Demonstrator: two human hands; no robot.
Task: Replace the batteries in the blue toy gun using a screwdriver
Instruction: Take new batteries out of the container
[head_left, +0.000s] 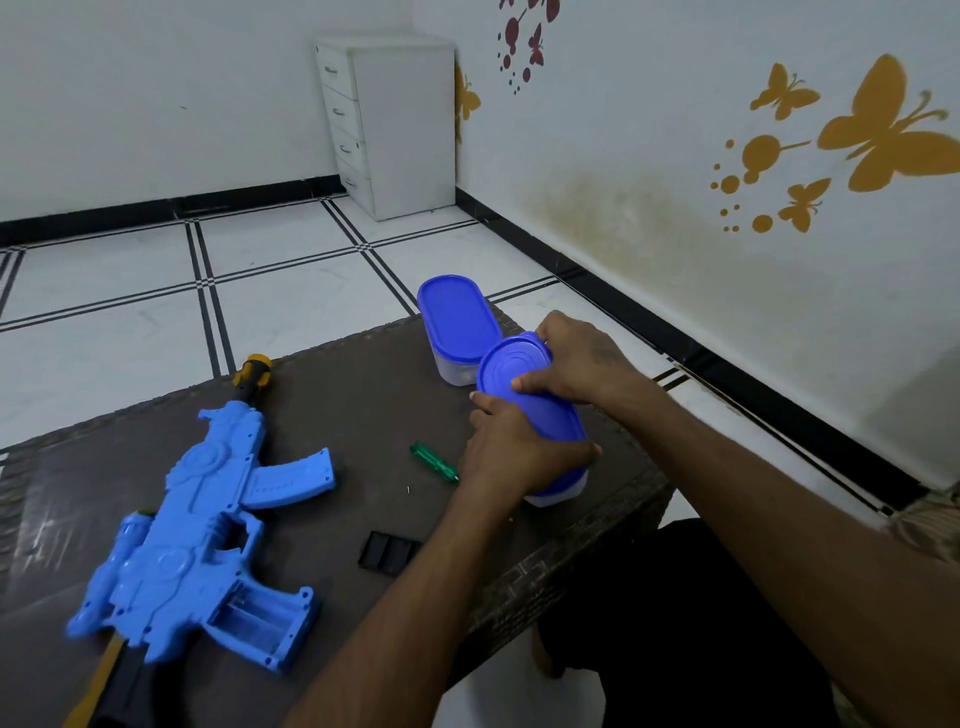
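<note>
head view is showing a dark woven-pattern table (363, 395) with one blue plastic toy gun (208, 530) lying at its left, long axis running from near edge to far edge, battery bay open and showing no batteries. two clear oval tubs with blue lids are sitting at the right; the nearer tub (540, 415) is being tilted, the left hand (514, 452) wrapping its side, the right hand (576, 358) curling over its lid rim, probably prying it. the farther tub (457, 322) is standing closed just behind. one black battery cover (389, 553) and one green-handled screwdriver (434, 461) are lying between gun and hands, left hand nearer both.
</note>
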